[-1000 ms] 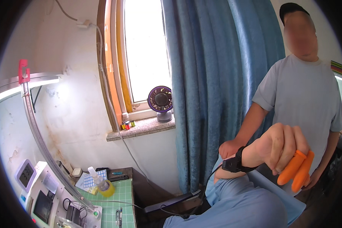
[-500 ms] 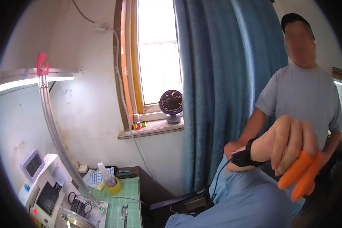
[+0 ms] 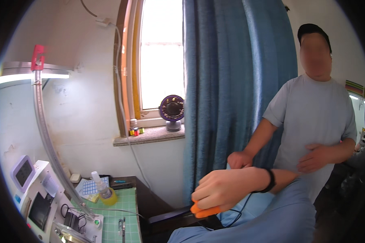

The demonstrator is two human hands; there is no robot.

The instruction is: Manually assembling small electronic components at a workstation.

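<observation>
- One hand of the wearer, right by its black wrist band, crosses the lower middle, fingers curled tight around an orange object that peeks out beneath them.
- The other hand is out of view.
- Far left, a spray bottle with a yellow base stands on a green cutting mat; just beside it lies a white sheet of blue squares.
- A bystander in a grey shirt stands at right beside the blue curtain.
</observation>
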